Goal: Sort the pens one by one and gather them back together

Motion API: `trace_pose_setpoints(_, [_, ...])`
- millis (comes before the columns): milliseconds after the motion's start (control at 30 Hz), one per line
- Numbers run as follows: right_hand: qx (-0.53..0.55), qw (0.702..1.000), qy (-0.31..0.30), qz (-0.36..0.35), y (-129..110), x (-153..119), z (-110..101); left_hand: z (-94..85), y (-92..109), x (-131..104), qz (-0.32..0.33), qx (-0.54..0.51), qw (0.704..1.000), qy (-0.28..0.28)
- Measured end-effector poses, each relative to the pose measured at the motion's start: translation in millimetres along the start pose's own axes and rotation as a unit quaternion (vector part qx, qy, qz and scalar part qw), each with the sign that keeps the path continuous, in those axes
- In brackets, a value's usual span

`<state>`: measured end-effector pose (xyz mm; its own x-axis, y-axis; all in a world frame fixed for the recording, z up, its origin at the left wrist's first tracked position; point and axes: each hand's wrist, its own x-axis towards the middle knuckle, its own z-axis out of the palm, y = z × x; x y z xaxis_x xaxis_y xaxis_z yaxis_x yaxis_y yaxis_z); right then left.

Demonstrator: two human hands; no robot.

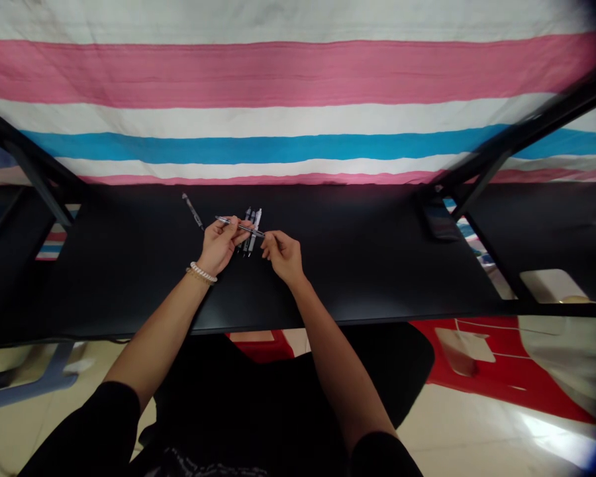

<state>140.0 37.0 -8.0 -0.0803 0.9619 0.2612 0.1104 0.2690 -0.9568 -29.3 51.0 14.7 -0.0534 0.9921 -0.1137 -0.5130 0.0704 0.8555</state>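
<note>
Fingers of our left hand [218, 248] hold the pen [244, 228] crosswise above the bench [367, 258], its right end meeting our right hand's [285, 256] narrowly bent fingers, whose grip we cannot tell

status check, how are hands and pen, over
Left hand holding pen, right hand at its end. Grouped pens underneath. Lone pen beside left hand.

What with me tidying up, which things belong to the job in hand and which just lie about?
Job, likely:
slim grey pen in left hand, right hand at its end
grouped grey and white pens
lone grey pen

Lying about:
dark, flat rectangular object
red plastic stool
</note>
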Motion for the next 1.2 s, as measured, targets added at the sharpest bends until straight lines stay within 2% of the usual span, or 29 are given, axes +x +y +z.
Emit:
trace_pose_setpoints(133, [-0.01, 0.998, 0.04, -0.05, 0.6, 0.0, -0.2, -0.2, 0.6, 0.6, 0.004, -0.015, 1.0, -0.006])
trace_pose_setpoints(300, [0.077, 0.995, -0.007, 0.07, -0.3, 0.1, 1.4, -0.7, 0.3, 1.0, 0.002, -0.019, 1.0, -0.008])
trace_pose_setpoints(433, [0.103, 0.994, 0.028, 0.035, 1.0, 1.7, 2.7, -0.7, 0.6, 0.4, 0.006, -0.019, 1.0, -0.011])
trace_pose_setpoints(600, [0.107, 0.992, 0.02, 0.068, 3.7, 3.8, 2.1, -1.0, 0.3, 0.6, 0.004, -0.022, 1.0, -0.017])
trace_pose_setpoints(733, [0.109, 0.993, 0.054, 0.003, 4.9, 6.3, -1.0, -1.4, -0.9, 1.2, 0.014, -0.03, 0.999, -0.027])
trace_pose_setpoints(900, [0.106, 0.993, 0.04, 0.045, 7.3, 8.1, -1.7, -2.1, -1.4, 1.6, 0.011, -0.014, 0.999, -0.027])
trace_pose_setpoints(1067, [0.076, 0.996, 0.04, -0.012, 5.0, 7.5, -1.8, -2.5, -2.0, 1.5, 0.015, -0.016, 1.0, -0.02])
trace_pose_setpoints(1200, [0.071, 0.996, 0.003, 0.048, 1.5, 5.6, -0.5, -1.9, -2.4, 1.2, 0.007, -0.019, 0.999, -0.026])
